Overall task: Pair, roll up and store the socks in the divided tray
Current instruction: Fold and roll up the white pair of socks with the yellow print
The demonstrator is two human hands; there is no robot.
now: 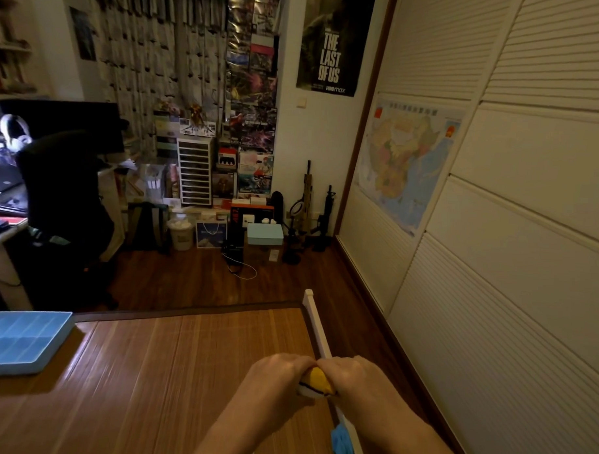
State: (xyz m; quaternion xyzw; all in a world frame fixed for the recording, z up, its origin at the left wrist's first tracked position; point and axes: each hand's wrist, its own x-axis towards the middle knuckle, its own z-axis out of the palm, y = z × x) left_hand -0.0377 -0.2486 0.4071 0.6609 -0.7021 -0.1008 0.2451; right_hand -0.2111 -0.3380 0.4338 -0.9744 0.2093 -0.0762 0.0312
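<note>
You had both hands closed on one bundle. Your left hand (275, 373) and right hand (355, 376) met knuckle to knuckle, their fingers curled over and round a yellow and white sock roll (316, 382) with a dark stripe. Only the strip of it between your two hands showed. The fingertips were hidden under the backs of your hands, so I could not tell how tightly the roll was tucked.

By the look of it, you were at the rolling or cuff-folding step for this pair, not yet at storing it. The roll sat right in your grip, above the near right edge of the bamboo mat (167, 375) and just beside the white rail (316, 324) that ran away from your fingers.

The blue divided tray (15, 366) lay well apart from your fingers, far off to their left on the mat. Its compartments looked plain blue, and I made out no roll in them, so I judged the storing had hardly begun, if at all.

Below your right wrist, close to you, a blue cloth (342, 444) hung by the rail. It may have been another sock waiting, though I could not tell.
</note>
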